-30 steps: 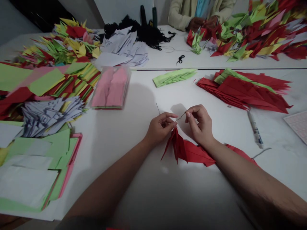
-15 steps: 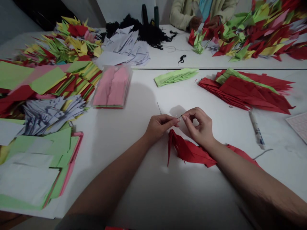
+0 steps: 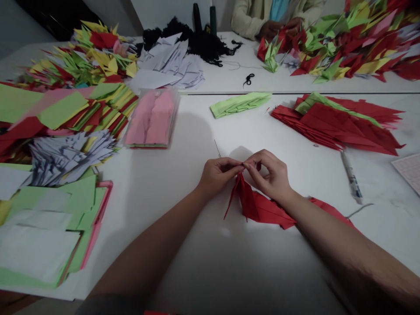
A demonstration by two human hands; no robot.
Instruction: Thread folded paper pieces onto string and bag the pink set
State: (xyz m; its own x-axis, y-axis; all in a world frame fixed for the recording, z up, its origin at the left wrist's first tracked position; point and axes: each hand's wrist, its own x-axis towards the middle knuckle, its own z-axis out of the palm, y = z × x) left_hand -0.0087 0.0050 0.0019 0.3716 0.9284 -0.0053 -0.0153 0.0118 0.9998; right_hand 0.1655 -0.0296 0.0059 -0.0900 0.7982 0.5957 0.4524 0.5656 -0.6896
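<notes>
My left hand (image 3: 218, 176) and my right hand (image 3: 269, 174) meet at the fingertips over the middle of the table. Both are closed in a pinch on a thin dark thread, mostly hidden by the fingers. From behind my left hand sticks up a thin dark line like a needle or thread end (image 3: 217, 148). Just below the fingertips hangs a string of folded red paper pieces (image 3: 259, 204), resting on the table and passing under my right forearm. A grey cord end (image 3: 361, 210) shows beyond that forearm.
Folded red paper (image 3: 351, 127), a marker (image 3: 351, 177) and a green folded bundle (image 3: 241, 104) lie ahead and right. Left are a pink paper packet (image 3: 151, 118) and paper stacks (image 3: 75, 227). Behind are black yarn (image 3: 210, 50), colourful paper cranes (image 3: 357, 48) and another person's hands (image 3: 271, 29).
My right hand has moved slightly left and down, so the fingertips now touch and the thread between them is hidden. The near end of the red paper has lifted and swung. The other person's hands shifted.
</notes>
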